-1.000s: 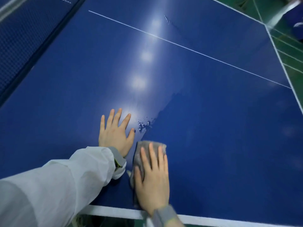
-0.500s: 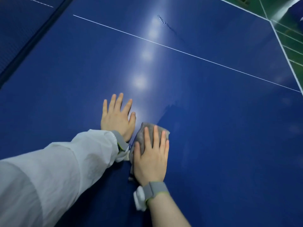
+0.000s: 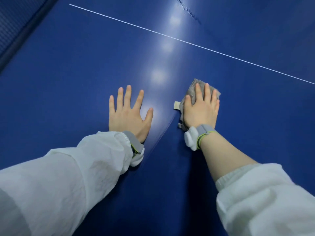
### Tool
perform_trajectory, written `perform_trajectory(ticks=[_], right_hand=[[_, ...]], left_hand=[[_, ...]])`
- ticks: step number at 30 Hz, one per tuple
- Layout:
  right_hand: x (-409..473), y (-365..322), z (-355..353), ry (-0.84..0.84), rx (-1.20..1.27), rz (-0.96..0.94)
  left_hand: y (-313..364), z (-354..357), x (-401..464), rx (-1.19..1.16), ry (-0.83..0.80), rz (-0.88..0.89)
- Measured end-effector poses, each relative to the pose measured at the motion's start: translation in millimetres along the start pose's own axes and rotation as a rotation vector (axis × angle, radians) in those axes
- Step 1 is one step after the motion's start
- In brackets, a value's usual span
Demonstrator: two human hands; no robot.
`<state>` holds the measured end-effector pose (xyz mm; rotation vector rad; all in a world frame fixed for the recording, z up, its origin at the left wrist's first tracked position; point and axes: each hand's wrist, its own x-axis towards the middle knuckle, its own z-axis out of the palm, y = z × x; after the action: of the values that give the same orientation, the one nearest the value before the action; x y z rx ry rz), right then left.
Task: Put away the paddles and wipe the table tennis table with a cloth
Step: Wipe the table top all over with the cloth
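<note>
The blue table tennis table (image 3: pixel 76 68) fills the view, with its white centre line (image 3: pixel 170 36) running across the far part. My right hand (image 3: pixel 202 108) presses flat, fingers straight, on a grey cloth (image 3: pixel 191 90) lying on the surface. My left hand (image 3: pixel 128 114) rests flat on the table to the left of the cloth, fingers spread, apart from it. A wet streak runs between the two hands. No paddles are in view.
The dark net (image 3: pixel 10 26) crosses the top left corner. A patch of water droplets (image 3: pixel 189 12) sits beyond the centre line at the top. Ceiling-light reflections shine down the middle of the table.
My right hand has pushed the cloth forward and to the right, away from my left hand. The view has moved in over the table, and the near edge is out of sight.
</note>
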<state>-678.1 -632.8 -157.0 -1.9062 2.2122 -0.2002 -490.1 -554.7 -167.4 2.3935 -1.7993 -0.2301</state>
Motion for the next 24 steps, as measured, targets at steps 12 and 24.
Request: perform_trajectory(ticks=[12, 24], right_hand=[[-79.2, -4.6, 7.3, -0.011, -0.019, -0.135], [-220.1, 1.7, 23.8, 0.056, -0.034, -0.292]], left_hand=[[-3.0, -0.1, 1.7, -0.011, -0.019, 0.023], [-5.0, 0.1, -0.2, -0.028, -0.002, 0.022]])
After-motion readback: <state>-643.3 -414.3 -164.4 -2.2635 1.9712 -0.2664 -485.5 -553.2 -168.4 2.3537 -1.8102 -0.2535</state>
